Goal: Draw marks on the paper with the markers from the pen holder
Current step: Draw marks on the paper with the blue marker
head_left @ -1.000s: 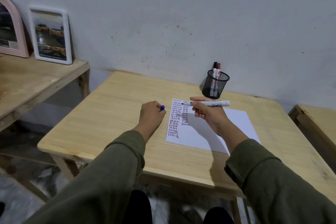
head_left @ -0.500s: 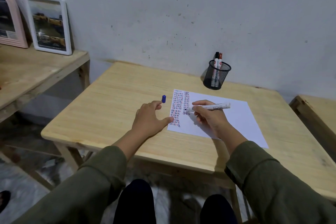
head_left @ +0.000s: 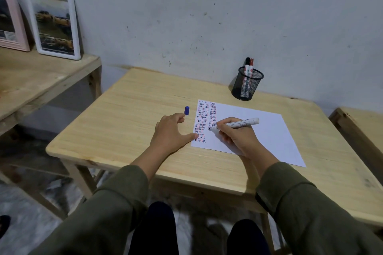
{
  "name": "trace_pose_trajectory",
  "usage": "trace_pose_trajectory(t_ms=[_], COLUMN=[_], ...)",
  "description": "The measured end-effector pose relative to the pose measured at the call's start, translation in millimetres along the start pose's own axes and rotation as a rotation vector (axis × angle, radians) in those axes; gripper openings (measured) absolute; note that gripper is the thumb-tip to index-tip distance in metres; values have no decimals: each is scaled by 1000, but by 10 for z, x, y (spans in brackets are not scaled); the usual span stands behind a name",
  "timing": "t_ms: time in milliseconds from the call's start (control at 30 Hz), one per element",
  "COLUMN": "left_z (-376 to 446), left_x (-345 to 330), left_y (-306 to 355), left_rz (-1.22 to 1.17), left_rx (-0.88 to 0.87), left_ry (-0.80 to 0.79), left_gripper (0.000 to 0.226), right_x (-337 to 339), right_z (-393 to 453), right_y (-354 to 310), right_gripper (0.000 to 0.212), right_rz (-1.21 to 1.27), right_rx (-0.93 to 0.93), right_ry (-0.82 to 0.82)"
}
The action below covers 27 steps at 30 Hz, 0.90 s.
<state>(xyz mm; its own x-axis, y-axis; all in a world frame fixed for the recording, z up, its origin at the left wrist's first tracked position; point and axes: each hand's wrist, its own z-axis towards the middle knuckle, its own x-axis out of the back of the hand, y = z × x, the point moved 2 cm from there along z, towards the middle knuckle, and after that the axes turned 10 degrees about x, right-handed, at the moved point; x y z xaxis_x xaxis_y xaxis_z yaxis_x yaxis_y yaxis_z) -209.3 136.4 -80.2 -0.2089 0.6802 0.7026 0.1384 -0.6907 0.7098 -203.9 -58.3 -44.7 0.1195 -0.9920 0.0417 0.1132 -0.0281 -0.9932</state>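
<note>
Right now the right hand [head_left: 238, 136] has its grip clenched on one marker [head_left: 238, 124], long axis running right-to-left, tip on the paper [head_left: 259, 130] at the foot of the second mark column. Left hand [head_left: 170, 132] lies flat, holding nothing, thumb pinning the paper's left edge. One blue cap [head_left: 186, 110] left of the paper; two markers in the pen holder [head_left: 246, 87] behind it on the desk [head_left: 124, 120].

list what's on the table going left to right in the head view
left hand → blue cap → column of marks → marker in right hand → pen holder
</note>
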Motion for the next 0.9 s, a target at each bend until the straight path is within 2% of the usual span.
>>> trace_pose_trajectory(t_ms=[600, 767, 900], left_z=[-1, 0, 83], left_x=[8, -3, 28], left_y=[5, 10, 16], left_rz=[4, 17, -108], left_rx=[20, 13, 21], left_ry=[-4, -10, 27], left_gripper=[82, 83, 65], right_x=[27, 36, 52], right_z=[50, 43, 89], right_y=[88, 73, 98], right_gripper=[4, 8, 9], right_rz=[33, 86, 134], right_rx=[-3, -19, -48], right_ry=[-45, 12, 57])
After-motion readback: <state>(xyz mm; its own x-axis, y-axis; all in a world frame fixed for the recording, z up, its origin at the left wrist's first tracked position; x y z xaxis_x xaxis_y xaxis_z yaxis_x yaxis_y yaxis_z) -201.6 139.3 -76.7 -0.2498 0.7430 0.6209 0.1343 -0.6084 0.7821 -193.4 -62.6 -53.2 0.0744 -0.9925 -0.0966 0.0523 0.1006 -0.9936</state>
